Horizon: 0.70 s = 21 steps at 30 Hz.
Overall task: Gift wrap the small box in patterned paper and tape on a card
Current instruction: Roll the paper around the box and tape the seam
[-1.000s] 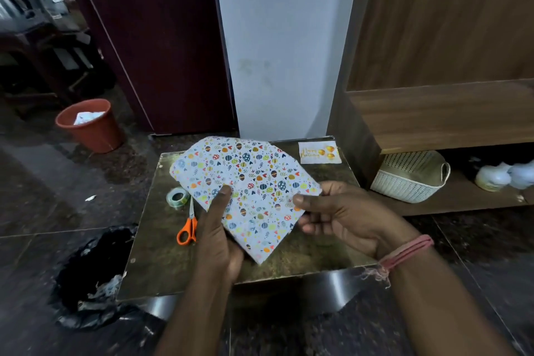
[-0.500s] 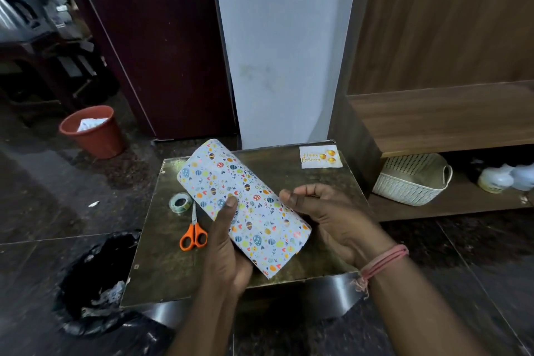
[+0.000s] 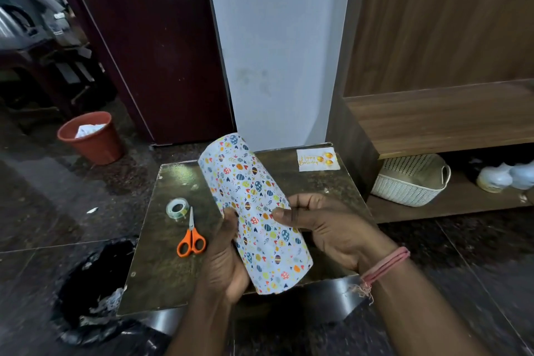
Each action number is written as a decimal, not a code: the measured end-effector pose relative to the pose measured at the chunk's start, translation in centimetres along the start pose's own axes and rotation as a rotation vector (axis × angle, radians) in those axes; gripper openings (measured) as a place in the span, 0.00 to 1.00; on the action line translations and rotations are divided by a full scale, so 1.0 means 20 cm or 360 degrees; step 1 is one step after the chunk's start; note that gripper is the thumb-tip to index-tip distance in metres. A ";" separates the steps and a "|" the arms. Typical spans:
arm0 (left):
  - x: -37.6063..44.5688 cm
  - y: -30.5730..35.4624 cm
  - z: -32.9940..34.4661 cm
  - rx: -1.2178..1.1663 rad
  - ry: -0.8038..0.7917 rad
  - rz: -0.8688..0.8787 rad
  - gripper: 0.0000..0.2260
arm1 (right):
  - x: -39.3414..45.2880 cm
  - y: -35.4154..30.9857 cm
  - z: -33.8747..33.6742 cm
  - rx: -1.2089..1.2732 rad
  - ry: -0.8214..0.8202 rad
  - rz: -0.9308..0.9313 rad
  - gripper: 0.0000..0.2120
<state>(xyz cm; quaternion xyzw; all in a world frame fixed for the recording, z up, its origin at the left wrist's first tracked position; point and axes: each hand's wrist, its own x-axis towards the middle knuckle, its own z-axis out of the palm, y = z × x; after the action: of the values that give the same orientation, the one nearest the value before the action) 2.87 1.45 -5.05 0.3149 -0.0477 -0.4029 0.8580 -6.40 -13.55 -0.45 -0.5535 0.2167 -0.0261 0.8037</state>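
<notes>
Two hands (image 3: 228,257) (image 3: 332,228), one paper roll (image 3: 254,211), one card (image 3: 318,159)

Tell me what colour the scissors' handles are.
Orange; the scissors lie on the table beside the tape roll, clearest in the head view.

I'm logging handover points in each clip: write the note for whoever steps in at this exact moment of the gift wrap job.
Left hand: grips the left side of the paper-wrapped box, thumb on top.
Right hand: holds the right side, thumb pressing on the paper.
The wrapped box is held tilted above the small table, paper curled round it; both ends look open and no tape is visible.
Tape roll and orange scissors lie on the table to the left; the Happy Birthday card lies at the far right corner.
Done: paper rolled round the box.
Left: tape the seam, fold and tape the ends, tape on the card.
</notes>
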 end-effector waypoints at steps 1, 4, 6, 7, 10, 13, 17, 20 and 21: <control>0.02 0.00 0.00 0.0068 0.0052 0.0058 0.50 | 0.00 0.00 0.00 -0.0060 0.0054 -0.0039 0.19; 0.05 -0.01 0.01 0.0248 0.0211 0.0232 0.36 | 0.00 0.00 0.01 -0.0231 0.0270 -0.0167 0.17; 0.06 -0.03 0.01 0.0278 0.0214 0.0252 0.27 | 0.00 -0.02 0.01 -0.0257 0.0349 -0.0238 0.15; 0.05 -0.04 0.01 0.0266 0.0187 0.0230 0.27 | -0.01 -0.03 0.01 -0.0258 0.0356 -0.0255 0.15; 0.03 -0.02 0.03 0.0311 0.0111 0.0180 0.36 | -0.02 -0.03 0.01 -0.0261 0.0361 -0.0264 0.16; 0.03 -0.04 0.03 0.0454 0.0103 0.0168 0.38 | -0.01 -0.02 0.00 -0.0259 0.0367 -0.0218 0.12; 0.04 -0.05 0.04 0.0445 0.0138 0.0163 0.35 | 0.01 0.01 -0.02 -0.0244 0.0378 -0.0142 0.10; 0.04 -0.05 0.06 0.0457 0.0201 0.0222 0.28 | 0.02 0.01 -0.03 -0.0175 0.0359 -0.0104 0.12; 0.04 -0.06 0.06 0.0462 0.0208 0.0229 0.27 | 0.02 0.01 -0.03 -0.0174 0.0371 -0.0104 0.12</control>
<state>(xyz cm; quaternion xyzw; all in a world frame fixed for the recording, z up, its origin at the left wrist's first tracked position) 2.19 -0.27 -4.78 0.4570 -0.0718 -0.3080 0.8313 -6.33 -14.09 -0.98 -0.5964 0.2916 -0.1045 0.7405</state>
